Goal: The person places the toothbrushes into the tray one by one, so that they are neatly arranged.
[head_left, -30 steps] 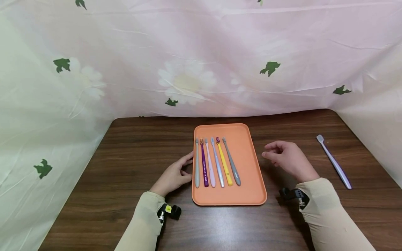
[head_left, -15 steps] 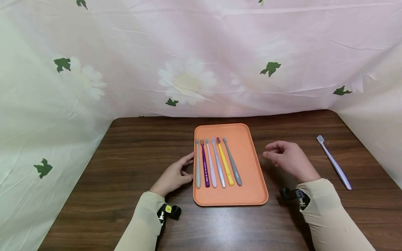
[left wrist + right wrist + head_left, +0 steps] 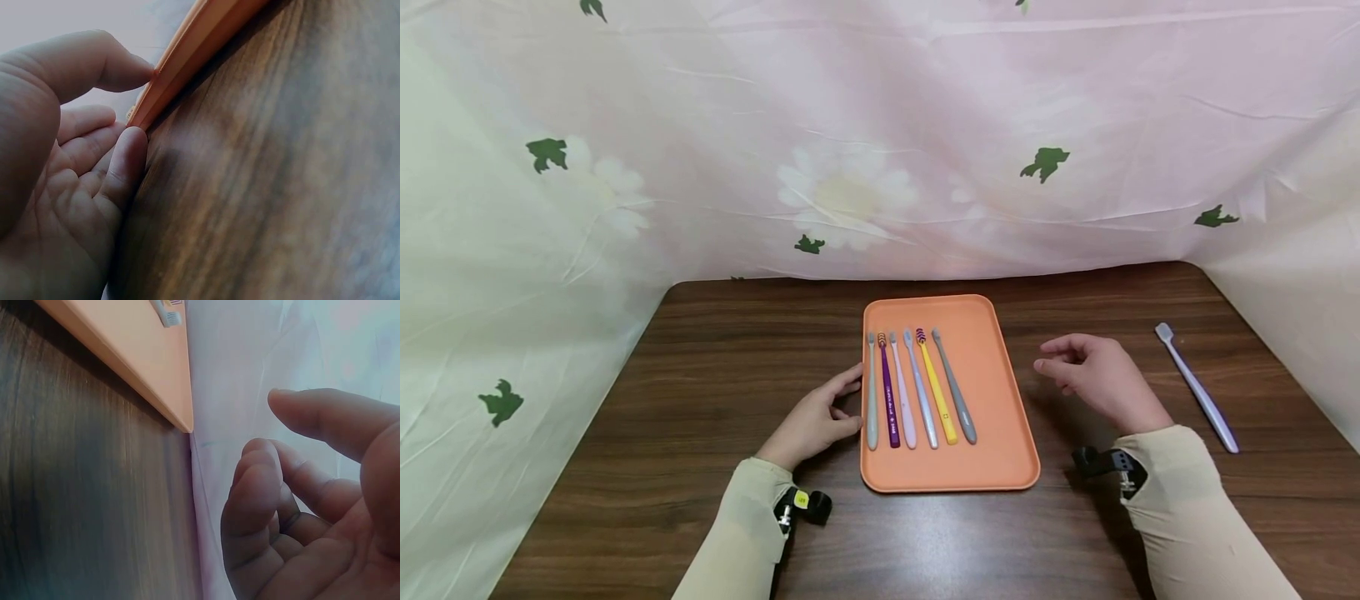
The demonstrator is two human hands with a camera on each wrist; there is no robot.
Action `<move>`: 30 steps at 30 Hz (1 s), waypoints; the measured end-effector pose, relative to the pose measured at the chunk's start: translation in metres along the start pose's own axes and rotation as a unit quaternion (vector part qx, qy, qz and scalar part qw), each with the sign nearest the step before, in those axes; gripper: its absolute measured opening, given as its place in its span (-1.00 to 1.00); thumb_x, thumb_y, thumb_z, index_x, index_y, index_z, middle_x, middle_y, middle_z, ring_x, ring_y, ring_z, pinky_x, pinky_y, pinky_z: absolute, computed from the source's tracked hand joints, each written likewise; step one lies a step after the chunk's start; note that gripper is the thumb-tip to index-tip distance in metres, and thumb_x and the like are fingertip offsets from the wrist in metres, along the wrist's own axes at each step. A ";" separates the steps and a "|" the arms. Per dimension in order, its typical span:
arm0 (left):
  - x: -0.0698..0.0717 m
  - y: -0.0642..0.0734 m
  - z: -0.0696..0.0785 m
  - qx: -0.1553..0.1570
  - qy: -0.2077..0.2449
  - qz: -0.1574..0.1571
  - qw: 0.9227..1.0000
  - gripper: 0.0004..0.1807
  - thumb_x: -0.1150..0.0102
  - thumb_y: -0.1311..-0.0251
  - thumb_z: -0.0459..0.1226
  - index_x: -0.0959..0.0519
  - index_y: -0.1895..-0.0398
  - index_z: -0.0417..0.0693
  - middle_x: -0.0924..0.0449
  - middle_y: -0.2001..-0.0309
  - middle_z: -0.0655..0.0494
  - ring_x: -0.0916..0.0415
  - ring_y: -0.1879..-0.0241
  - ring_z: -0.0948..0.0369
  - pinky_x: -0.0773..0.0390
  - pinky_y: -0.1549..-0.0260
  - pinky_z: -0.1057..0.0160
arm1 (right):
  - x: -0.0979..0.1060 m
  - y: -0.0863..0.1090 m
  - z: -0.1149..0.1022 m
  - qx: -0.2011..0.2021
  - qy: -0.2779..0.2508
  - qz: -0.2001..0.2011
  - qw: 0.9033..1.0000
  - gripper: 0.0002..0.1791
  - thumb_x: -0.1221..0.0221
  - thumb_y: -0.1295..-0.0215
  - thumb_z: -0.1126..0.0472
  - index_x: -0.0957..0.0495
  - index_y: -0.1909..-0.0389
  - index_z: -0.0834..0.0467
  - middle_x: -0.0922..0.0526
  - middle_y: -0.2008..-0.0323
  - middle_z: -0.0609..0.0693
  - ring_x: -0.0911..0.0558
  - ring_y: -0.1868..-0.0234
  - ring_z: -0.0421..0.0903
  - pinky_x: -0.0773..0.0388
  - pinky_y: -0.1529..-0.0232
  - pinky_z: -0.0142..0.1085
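Note:
An orange tray (image 3: 1000, 454) lies on the table, bearing several toothbrushes side by side, heads pointing away. From left to right they are a pale grey-green toothbrush (image 3: 872, 400), a purple one (image 3: 888, 396), a pink one (image 3: 904, 404), a light blue one (image 3: 924, 396), a yellow one (image 3: 937, 392) and a grey one (image 3: 956, 392). My left hand (image 3: 811, 425) touches the tray's left edge with its thumb and fingertips. Right of the tray, apart from it, my right hand (image 3: 1097, 379) hovers with loosely bent fingers, holding nothing. In the right wrist view the tray's corner (image 3: 178, 415) shows beyond that hand.
A lone lavender-blue toothbrush (image 3: 1197, 387) lies on the dark wooden table (image 3: 730, 350) to the right of my right hand. Flowered cloth (image 3: 850, 125) hangs behind the table and along both sides.
My right hand has moved slightly right, away from the tray. The tray has shifted a very little to the right, with my left hand staying at its edge.

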State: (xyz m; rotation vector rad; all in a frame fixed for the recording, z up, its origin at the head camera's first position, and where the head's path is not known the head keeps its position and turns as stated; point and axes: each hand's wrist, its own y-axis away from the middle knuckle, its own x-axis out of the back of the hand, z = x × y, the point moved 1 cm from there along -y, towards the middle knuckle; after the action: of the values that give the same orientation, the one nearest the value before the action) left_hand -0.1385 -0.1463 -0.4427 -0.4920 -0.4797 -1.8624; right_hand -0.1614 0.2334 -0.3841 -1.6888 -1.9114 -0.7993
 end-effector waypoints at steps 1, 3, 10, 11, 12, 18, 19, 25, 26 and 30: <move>0.000 0.000 0.000 -0.001 0.000 0.000 1.000 -0.19 -0.28 -0.08 -0.27 -0.15 -0.41 0.22 -0.38 -0.21 0.10 -0.54 0.28 0.26 -0.54 0.26 0.26 | 0.001 0.000 0.000 -0.001 0.000 0.000 1.000 -0.42 -0.20 -0.17 -0.15 -0.49 -0.02 0.22 -0.59 0.27 0.15 -0.56 0.40 -0.03 -0.53 0.38 -0.17; 0.000 0.000 0.000 -0.002 0.001 0.001 1.000 -0.18 -0.29 -0.08 -0.26 -0.14 -0.41 0.22 -0.38 -0.21 0.11 -0.53 0.27 0.26 -0.54 0.26 0.27 | 0.002 0.000 0.001 -0.002 0.002 0.000 1.000 -0.40 -0.19 -0.16 -0.18 -0.49 -0.01 0.22 -0.59 0.27 0.16 -0.57 0.40 -0.03 -0.53 0.39 -0.18; 0.000 0.000 -0.001 -0.002 -0.001 0.002 1.000 -0.18 -0.30 -0.08 -0.23 -0.15 -0.41 0.23 -0.37 -0.21 0.13 -0.52 0.25 0.27 -0.54 0.26 0.27 | 0.004 -0.001 0.003 -0.004 -0.002 -0.002 1.000 -0.38 -0.19 -0.14 -0.21 -0.49 -0.01 0.21 -0.59 0.27 0.18 -0.58 0.38 0.00 -0.55 0.38 -0.17; 0.000 0.000 0.000 -0.002 -0.002 0.002 1.000 -0.18 -0.30 -0.08 -0.23 -0.15 -0.41 0.23 -0.37 -0.21 0.13 -0.52 0.24 0.27 -0.54 0.26 0.27 | 0.004 -0.001 0.004 -0.003 -0.001 -0.002 1.000 -0.37 -0.19 -0.14 -0.22 -0.49 -0.02 0.21 -0.59 0.27 0.18 -0.58 0.38 0.00 -0.55 0.38 -0.17; 0.000 0.000 0.000 -0.003 -0.004 0.003 1.000 -0.18 -0.30 -0.08 -0.23 -0.15 -0.41 0.23 -0.38 -0.21 0.13 -0.52 0.23 0.27 -0.54 0.25 0.27 | 0.005 -0.001 0.004 -0.004 -0.001 -0.002 1.000 -0.36 -0.19 -0.14 -0.22 -0.49 -0.02 0.22 -0.59 0.27 0.18 -0.57 0.38 -0.01 -0.54 0.38 -0.17; 0.000 0.000 0.000 0.002 -0.006 0.005 1.000 -0.19 -0.30 -0.08 -0.23 -0.16 -0.40 0.25 -0.38 -0.21 0.13 -0.52 0.21 0.28 -0.54 0.25 0.27 | 0.007 0.000 0.006 -0.006 -0.004 0.002 1.000 -0.38 -0.19 -0.15 -0.19 -0.49 -0.03 0.23 -0.59 0.27 0.19 -0.57 0.38 0.00 -0.54 0.39 -0.18; -0.001 0.000 0.001 0.003 -0.006 0.006 1.000 -0.19 -0.30 -0.08 -0.22 -0.16 -0.40 0.25 -0.38 -0.21 0.13 -0.52 0.21 0.28 -0.54 0.25 0.27 | 0.008 0.000 0.006 -0.005 -0.006 0.003 1.000 -0.38 -0.19 -0.16 -0.18 -0.49 -0.02 0.23 -0.59 0.27 0.19 -0.58 0.38 0.01 -0.55 0.39 -0.18; -0.001 0.000 0.001 0.003 -0.004 0.006 1.000 -0.19 -0.30 -0.07 -0.24 -0.16 -0.40 0.24 -0.39 -0.20 0.12 -0.52 0.22 0.27 -0.54 0.25 0.27 | 0.011 0.000 0.008 -0.006 -0.007 0.009 1.000 -0.41 -0.19 -0.17 -0.17 -0.49 -0.02 0.23 -0.59 0.27 0.20 -0.58 0.38 0.00 -0.56 0.40 -0.18; -0.001 0.000 0.000 0.003 -0.004 0.005 1.000 -0.19 -0.30 -0.07 -0.24 -0.16 -0.40 0.24 -0.39 -0.20 0.12 -0.52 0.22 0.27 -0.54 0.25 0.27 | 0.011 0.000 0.009 -0.007 -0.007 0.009 1.000 -0.40 -0.18 -0.17 -0.17 -0.49 -0.02 0.23 -0.58 0.27 0.20 -0.57 0.38 0.00 -0.55 0.40 -0.18; 0.000 0.000 0.000 0.002 -0.002 0.004 1.000 -0.19 -0.30 -0.08 -0.24 -0.15 -0.41 0.23 -0.38 -0.21 0.13 -0.51 0.21 0.27 -0.54 0.25 0.27 | 0.013 0.000 0.010 -0.011 -0.010 0.009 1.000 -0.41 -0.18 -0.19 -0.15 -0.48 -0.04 0.24 -0.58 0.25 0.21 -0.57 0.38 -0.02 -0.55 0.41 -0.18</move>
State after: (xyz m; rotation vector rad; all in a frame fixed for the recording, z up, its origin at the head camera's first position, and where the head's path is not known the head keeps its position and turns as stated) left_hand -0.1385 -0.1459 -0.4428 -0.4956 -0.4832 -1.8522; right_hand -0.1627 0.2490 -0.3825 -1.7314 -1.9055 -0.8018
